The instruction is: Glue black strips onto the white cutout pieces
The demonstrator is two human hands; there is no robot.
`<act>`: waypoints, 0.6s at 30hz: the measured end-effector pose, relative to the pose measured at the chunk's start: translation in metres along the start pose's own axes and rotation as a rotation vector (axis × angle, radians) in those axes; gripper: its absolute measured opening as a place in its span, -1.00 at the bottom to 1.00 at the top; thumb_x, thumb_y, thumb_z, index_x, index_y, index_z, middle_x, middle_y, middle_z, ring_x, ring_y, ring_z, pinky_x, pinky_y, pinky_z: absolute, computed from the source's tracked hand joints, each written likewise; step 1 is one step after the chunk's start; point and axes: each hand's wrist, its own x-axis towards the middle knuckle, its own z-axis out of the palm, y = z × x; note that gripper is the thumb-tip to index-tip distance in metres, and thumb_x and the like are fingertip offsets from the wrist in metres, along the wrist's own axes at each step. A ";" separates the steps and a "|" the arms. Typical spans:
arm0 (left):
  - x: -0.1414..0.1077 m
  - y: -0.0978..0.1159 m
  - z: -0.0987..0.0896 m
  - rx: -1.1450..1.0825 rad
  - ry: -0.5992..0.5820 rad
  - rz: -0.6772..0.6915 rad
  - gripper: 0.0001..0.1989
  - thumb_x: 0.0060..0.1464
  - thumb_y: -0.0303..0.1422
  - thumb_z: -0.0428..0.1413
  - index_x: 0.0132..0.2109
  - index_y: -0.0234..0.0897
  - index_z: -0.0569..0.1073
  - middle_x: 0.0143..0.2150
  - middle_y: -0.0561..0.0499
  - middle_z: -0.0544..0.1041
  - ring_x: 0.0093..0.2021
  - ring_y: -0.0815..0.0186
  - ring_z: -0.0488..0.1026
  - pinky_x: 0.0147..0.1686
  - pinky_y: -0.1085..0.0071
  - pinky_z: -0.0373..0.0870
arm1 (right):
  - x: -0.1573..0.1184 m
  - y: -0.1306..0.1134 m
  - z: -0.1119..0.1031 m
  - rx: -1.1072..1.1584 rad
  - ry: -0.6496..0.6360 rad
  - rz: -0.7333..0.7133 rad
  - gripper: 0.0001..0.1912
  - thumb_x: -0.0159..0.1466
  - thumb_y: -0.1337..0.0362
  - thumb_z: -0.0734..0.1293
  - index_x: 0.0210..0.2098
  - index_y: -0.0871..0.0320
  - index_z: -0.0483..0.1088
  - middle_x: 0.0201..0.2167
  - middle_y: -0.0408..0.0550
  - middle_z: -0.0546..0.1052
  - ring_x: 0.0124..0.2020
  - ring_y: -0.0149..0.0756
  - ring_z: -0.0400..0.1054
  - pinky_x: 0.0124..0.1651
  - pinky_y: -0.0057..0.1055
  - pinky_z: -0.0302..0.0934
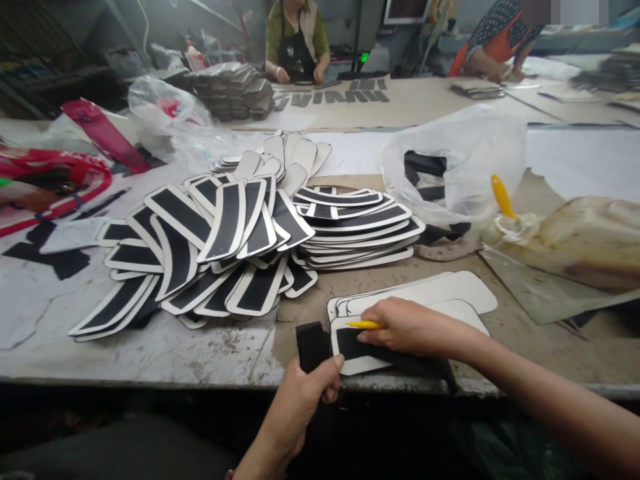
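Observation:
My left hand is closed round a folded black strip at the table's front edge. Just right of it lies a white piece with a black panel on its face. My right hand is closed on a yellow pointed tool, its fingers resting on the black panel. Beneath my right forearm, black material extends toward the table edge. Behind that hand is a small stack of plain white pieces, partly covered by the hand and arm.
A large heap of black-and-white pieces spreads left of centre. A clear plastic bag, a yellow-handled brush and a stained container stand right. Two people work at the far table.

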 end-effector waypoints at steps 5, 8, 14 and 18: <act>0.006 0.004 0.004 -0.024 0.076 -0.028 -0.63 -0.14 -0.13 0.23 -0.55 -0.33 0.30 -0.69 0.12 0.25 -0.64 0.48 0.16 -0.60 0.52 0.09 | -0.001 0.002 0.001 -0.045 0.024 -0.017 -0.73 0.20 0.12 0.22 -0.39 0.16 0.45 -0.48 -0.03 0.50 -0.47 -0.29 0.32 -0.48 -0.47 0.01; 0.009 0.002 0.008 -0.028 0.137 -0.052 -0.60 -0.21 -0.11 0.27 -0.52 -0.32 0.30 -0.72 0.15 0.22 -0.67 0.50 0.12 -0.64 0.56 0.04 | 0.001 0.004 0.002 -0.070 0.035 -0.033 -0.72 0.18 0.11 0.23 -0.35 0.15 0.48 -0.43 0.01 0.52 -0.43 -0.24 0.35 -0.47 -0.46 0.01; 0.014 -0.004 0.011 -0.010 0.222 -0.044 -0.56 -0.27 -0.06 0.28 -0.48 -0.33 0.31 -0.73 0.17 0.21 -0.69 0.50 0.12 -0.68 0.57 0.03 | 0.000 0.002 0.001 -0.102 0.042 -0.044 -0.74 0.16 0.16 0.24 -0.33 0.17 0.49 -0.42 0.02 0.53 -0.43 -0.25 0.35 -0.50 -0.46 -0.04; 0.017 -0.008 0.010 0.004 0.247 -0.030 -0.54 -0.29 -0.04 0.28 -0.48 -0.33 0.32 -0.75 0.18 0.20 -0.70 0.50 0.10 -0.69 0.57 0.03 | -0.001 -0.002 -0.001 -0.114 0.035 -0.025 -0.73 0.16 0.17 0.25 -0.30 0.17 0.51 -0.39 0.03 0.54 -0.41 -0.23 0.37 -0.48 -0.46 -0.01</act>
